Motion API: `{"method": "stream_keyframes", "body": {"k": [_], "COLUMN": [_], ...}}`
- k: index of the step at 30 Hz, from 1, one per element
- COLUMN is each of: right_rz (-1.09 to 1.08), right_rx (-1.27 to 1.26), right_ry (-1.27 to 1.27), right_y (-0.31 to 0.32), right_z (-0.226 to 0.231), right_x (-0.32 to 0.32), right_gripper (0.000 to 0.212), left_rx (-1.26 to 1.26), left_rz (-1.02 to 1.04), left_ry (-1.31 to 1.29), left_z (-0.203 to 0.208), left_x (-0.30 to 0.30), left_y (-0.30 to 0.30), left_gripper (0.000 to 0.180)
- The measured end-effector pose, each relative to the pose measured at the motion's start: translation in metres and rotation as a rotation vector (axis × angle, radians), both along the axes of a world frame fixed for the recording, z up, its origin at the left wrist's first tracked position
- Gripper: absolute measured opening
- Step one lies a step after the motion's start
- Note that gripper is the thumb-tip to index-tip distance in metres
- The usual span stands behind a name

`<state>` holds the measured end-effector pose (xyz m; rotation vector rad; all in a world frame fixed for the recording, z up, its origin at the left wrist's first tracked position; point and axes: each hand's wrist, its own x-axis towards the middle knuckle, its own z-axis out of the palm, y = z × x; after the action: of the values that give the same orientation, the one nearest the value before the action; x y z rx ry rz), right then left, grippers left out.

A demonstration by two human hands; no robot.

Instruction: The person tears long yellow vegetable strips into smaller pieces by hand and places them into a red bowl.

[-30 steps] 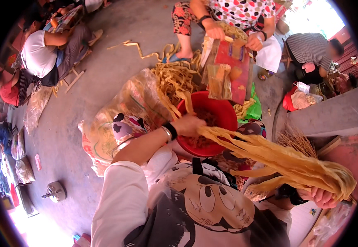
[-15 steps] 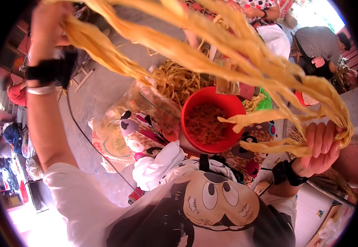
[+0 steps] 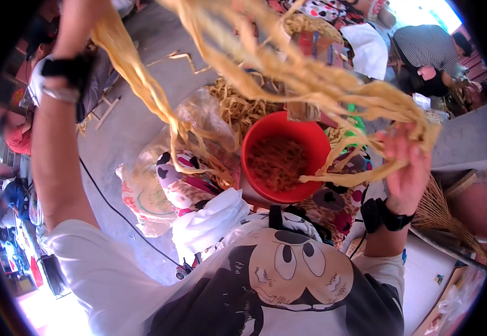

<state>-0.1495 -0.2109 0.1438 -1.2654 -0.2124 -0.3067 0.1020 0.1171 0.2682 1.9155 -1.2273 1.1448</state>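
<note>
Long yellow strips (image 3: pixel 333 87) stretch across the upper part of the view between my raised hands, some blurred by motion. My left hand (image 3: pixel 81 22) is at the top left, its fingertips cut off by the edge. A bunch of strips hangs from it down toward my patterned lap. My right hand (image 3: pixel 408 162) is closed around the other end, with strips looped over it and loose ends trailing left. Below, a red bucket (image 3: pixel 314 137) holds reddish-brown pieces (image 3: pixel 277 159); one strip end hangs by its right rim.
A heap of yellow strips (image 3: pixel 243 112) lies beyond the bucket. Left of it is a clear plastic bag (image 3: pixel 145 204), with a black cable (image 3: pixel 109 196) nearby. A straw broom (image 3: pixel 439 215) is at right. Other people sit around, one in a striped shirt (image 3: pixel 428 47).
My right hand has moved left and up, and my left hand has risen slightly toward the top edge. The strips at left now hang lower, reaching my lap.
</note>
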Motion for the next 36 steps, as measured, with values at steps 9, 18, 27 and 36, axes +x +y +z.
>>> {"method": "stream_keyframes", "body": {"k": [9,18,27,36], "right_rz": [0.163,0.452,0.138,-0.031], "right_rx": [0.034,0.211,0.096,-0.161], "right_ry": [0.36,0.395,0.358,0.494], "right_y": [0.005,0.035,0.001,0.005], "right_z": [-0.042,-0.052,-0.07,-0.076], "right_x": [0.009,0.024,0.027,0.029], "right_gripper": [0.027,0.025,0.023,0.032], "left_rx": [0.907,0.253,0.294,0.169], "left_rz": [-0.042,-0.851,-0.511,-0.295], "left_ry": [0.929,1.491,1.716,1.291], "left_z": [-0.228,-0.224,-0.231,-0.203], "left_x": [-0.048,-0.135,-0.124,-0.108], "left_y": [0.046,-0.102,-0.074,-0.062], "left_gripper": [0.039,0.066,0.026,0.027]}}
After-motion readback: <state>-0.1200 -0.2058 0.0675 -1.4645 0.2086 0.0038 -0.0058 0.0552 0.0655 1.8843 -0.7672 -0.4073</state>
